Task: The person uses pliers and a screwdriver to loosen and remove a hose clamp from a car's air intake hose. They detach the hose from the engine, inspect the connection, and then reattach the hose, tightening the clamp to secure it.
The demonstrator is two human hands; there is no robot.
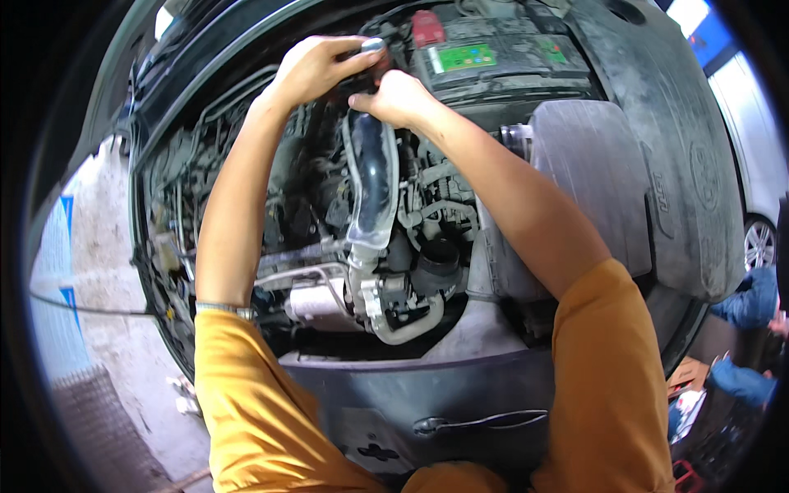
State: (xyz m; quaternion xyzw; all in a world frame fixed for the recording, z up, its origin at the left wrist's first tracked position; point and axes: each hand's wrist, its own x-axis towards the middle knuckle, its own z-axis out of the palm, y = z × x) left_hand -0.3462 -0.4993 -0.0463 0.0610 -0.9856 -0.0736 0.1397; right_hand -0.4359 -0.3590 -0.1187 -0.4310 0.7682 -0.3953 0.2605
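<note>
Both arms reach to the far side of an open car engine bay. My left hand (pixel 323 67) is closed at the far end, with a small silvery piece (pixel 373 45) by its fingertips; what it grips is not clear. Close beside it, my right hand (pixel 399 99) has its fingers curled, thumb toward the upper end of a black air duct (pixel 372 168) with dusty pale edges. A dark, partly reddish spot between the hands is blurred. The duct runs toward me to a metal pipe joint (pixel 362 261).
A car battery (pixel 501 62) with a red terminal cover (pixel 427 29) lies beyond my right hand. To the right sits a large dusty grey box-shaped cover (pixel 588 181). An open round black pipe (pixel 439 257) and a silver cylinder (pixel 319 302) are nearer. The front bumper (pixel 427 398) borders my body.
</note>
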